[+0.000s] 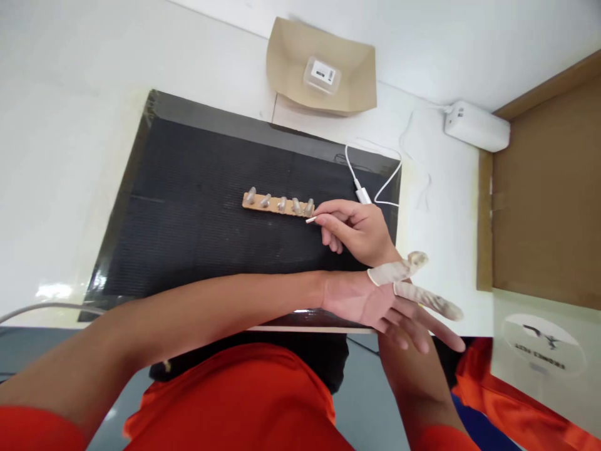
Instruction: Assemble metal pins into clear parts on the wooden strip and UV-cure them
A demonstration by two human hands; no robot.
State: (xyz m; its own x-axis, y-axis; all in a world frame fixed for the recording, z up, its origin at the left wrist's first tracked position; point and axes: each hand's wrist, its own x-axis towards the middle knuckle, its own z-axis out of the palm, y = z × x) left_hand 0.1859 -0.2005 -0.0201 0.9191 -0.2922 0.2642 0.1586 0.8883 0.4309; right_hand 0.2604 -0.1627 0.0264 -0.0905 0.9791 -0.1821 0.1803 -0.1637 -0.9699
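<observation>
1. White stick is sitting pinched in the right hand, beside the brown strip, well in from the worktop's near edge.
2. Light, steady pressure is suiting it; the left hand is splaying, holding nothing.

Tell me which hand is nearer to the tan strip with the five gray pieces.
Right. The right hand is at the right end of the tan strip; the left hand is farther off, lower in view.

We've got a vivid orange-red top here, matching short sleeves on both arms, and two cream, brown-smudged finger sheaths hugging the left hand!
</observation>
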